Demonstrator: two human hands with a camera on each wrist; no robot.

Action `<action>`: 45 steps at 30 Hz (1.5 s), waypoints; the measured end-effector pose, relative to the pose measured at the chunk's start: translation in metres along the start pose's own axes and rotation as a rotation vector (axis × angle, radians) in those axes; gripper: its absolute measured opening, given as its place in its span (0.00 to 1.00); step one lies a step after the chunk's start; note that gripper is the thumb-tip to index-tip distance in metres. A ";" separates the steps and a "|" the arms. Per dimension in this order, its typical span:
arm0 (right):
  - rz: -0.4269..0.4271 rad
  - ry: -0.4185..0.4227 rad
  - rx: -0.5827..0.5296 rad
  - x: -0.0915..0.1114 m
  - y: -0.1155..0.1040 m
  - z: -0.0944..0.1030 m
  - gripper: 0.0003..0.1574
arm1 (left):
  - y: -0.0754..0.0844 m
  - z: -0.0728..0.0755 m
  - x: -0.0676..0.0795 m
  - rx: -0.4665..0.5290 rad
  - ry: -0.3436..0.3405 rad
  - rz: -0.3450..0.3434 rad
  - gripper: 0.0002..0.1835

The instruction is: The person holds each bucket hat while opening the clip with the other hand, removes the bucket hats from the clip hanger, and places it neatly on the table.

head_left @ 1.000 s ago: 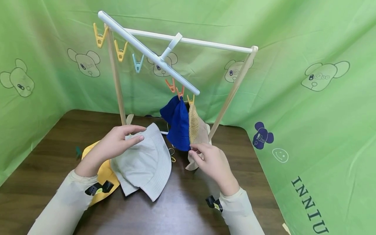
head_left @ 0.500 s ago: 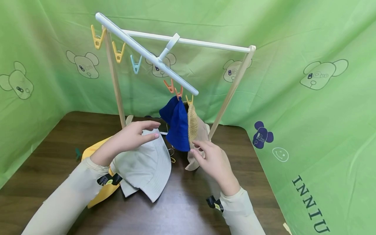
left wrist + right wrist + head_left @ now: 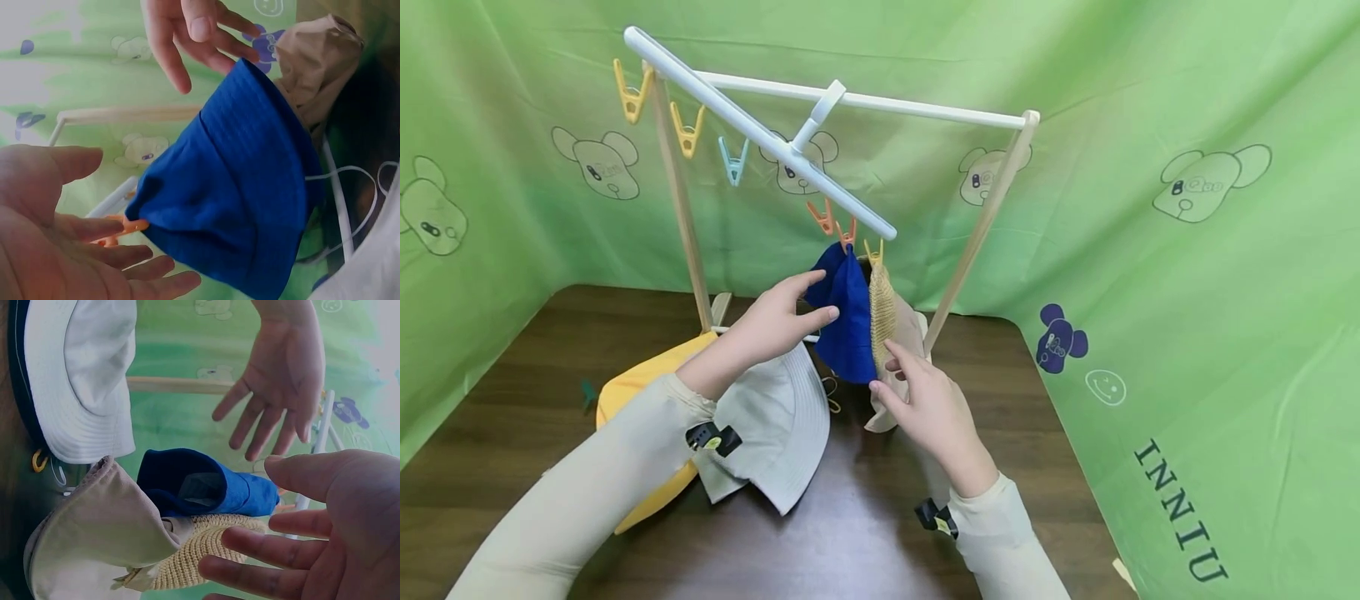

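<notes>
The left hand (image 3: 772, 323), fingers extended and holding nothing, has moved from over the grey hat (image 3: 767, 404) to beside the blue hat (image 3: 852, 329) hanging mid-frame, so it and the relaxed, empty right hand (image 3: 936, 408) now flank that hat.

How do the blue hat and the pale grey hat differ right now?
Color: the blue hat is deep blue, while the pale grey hat is far lighter.
Support: the blue hat hangs from an orange clip; the pale grey hat lies on the table.
Pose: the blue hat hangs crown up, brim down; the pale grey hat lies with its brim spread out.
Both are brimmed hats.
</notes>
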State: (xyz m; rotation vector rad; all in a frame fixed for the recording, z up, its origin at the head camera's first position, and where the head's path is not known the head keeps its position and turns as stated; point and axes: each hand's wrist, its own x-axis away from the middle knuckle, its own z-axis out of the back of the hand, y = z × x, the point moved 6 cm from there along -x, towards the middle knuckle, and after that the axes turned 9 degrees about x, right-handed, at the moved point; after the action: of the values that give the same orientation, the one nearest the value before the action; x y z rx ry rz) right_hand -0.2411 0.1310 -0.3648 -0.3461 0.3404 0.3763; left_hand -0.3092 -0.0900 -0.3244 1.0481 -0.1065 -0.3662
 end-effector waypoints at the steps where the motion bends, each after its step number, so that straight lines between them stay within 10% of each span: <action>1: 0.000 0.000 0.000 0.000 0.000 0.000 0.37 | 0.002 -0.001 -0.002 0.015 0.003 0.008 0.40; 45: 0.004 -0.047 0.007 0.000 0.002 -0.013 0.32 | 0.026 -0.008 -0.071 0.153 0.206 0.118 0.49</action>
State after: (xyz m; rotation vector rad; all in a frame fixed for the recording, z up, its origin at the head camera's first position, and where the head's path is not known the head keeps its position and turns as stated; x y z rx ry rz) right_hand -0.2448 0.1276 -0.3771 -0.3296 0.2963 0.3869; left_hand -0.3677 -0.0475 -0.3000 1.2189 -0.0115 -0.1437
